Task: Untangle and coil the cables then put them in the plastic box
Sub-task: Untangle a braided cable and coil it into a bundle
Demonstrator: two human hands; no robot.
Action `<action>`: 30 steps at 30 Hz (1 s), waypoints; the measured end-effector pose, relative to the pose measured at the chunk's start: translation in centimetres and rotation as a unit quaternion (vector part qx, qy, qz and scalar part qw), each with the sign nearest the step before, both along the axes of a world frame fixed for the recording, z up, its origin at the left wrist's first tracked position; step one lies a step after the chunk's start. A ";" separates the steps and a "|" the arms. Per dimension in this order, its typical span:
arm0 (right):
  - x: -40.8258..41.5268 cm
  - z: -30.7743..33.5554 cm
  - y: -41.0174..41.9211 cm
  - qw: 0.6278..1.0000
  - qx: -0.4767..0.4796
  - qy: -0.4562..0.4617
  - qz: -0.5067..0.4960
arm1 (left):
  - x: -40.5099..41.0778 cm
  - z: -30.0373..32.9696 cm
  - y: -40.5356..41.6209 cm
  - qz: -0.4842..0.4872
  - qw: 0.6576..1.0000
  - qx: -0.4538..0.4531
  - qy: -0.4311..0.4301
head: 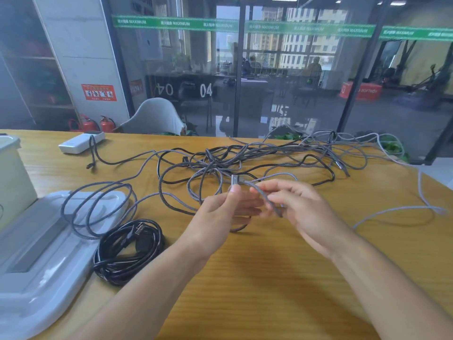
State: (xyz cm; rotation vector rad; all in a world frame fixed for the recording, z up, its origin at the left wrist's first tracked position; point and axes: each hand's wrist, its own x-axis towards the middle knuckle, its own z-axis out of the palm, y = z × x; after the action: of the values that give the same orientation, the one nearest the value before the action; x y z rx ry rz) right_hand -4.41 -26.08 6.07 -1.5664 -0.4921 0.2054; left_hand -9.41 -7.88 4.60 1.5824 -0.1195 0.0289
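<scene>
A tangle of grey braided and black cables point(245, 158) spreads over the far middle of the wooden table point(269, 278). My left hand point(220, 217) pinches the grey plug end point(234, 180) of one braided cable between thumb and fingers. My right hand point(301, 209) pinches the same braided cable point(267, 198) a short way along, just right of the left hand. A coiled black cable point(127, 251) lies at the left. The plastic box point(12, 177) stands at the far left edge, and its pale lid point(44, 266) lies beside it with a grey cable loop point(98, 207) draped over it.
A white power bank point(81, 142) with a short cable lies at the back left. A light grey cable point(416, 204) trails off to the right. A grey chair point(157, 116) stands behind the table, before a glass wall.
</scene>
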 end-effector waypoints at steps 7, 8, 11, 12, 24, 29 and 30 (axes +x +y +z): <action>-1.5 -1.4 2.4 0.996 0.017 -0.074 -0.044 | 0.0 -0.3 -0.5 0.011 0.998 -0.050 -0.037; -1.6 -1.5 2.6 0.996 0.029 -0.072 -0.041 | 0.0 -0.3 -0.5 0.011 0.997 -0.057 -0.046; -1.3 -1.5 2.2 0.992 -0.006 -0.123 -0.041 | 0.3 -0.4 -0.3 0.029 0.993 -0.095 -0.067; -1.1 -1.6 1.8 0.980 -0.069 -0.178 -0.061 | 0.5 -0.3 -0.1 0.040 0.989 -0.119 -0.073; -2.0 -2.1 1.7 0.883 -0.257 -0.391 0.038 | 0.3 1.9 2.0 0.039 0.944 -0.328 0.003; -2.3 -2.5 2.4 0.909 -0.218 -0.354 0.020 | 0.0 2.2 2.1 0.014 0.959 -0.284 -0.018; -2.3 -2.7 2.5 0.910 -0.219 -0.353 0.022 | 0.0 2.2 2.0 0.011 0.962 -0.273 -0.020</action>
State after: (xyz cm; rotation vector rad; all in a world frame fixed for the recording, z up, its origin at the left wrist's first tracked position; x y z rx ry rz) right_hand -6.72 -23.55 3.37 -2.0636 -1.1037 -0.2545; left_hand -9.46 -5.93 6.76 1.0300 -0.1138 0.1034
